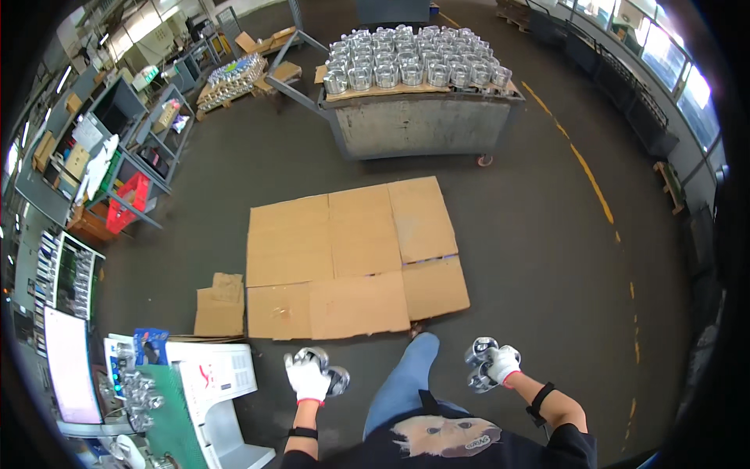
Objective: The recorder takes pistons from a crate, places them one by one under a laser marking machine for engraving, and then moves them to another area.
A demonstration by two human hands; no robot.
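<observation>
My left hand (307, 383), in a white glove with a red cuff, is closed on shiny cylindrical metal parts (338, 381); two of them show around the fingers. On the right, my gloved right hand (504, 364) grips more such cylindrical metal parts (480, 381), and again two can be made out. Both hands are held out from my body above the dark floor. Flattened cardboard (359, 250) lies on the floor beyond them, with my foot touching its near edge. The fingertips are partly hidden behind the metal.
A grey wheeled cart (406, 129) at the far middle carries rows of similar metal parts (412, 74). At near left stand a bench with a green mat (172, 414), a white box (226, 367) and a screen (72, 363). A shelf rack holds a red bin (129, 203).
</observation>
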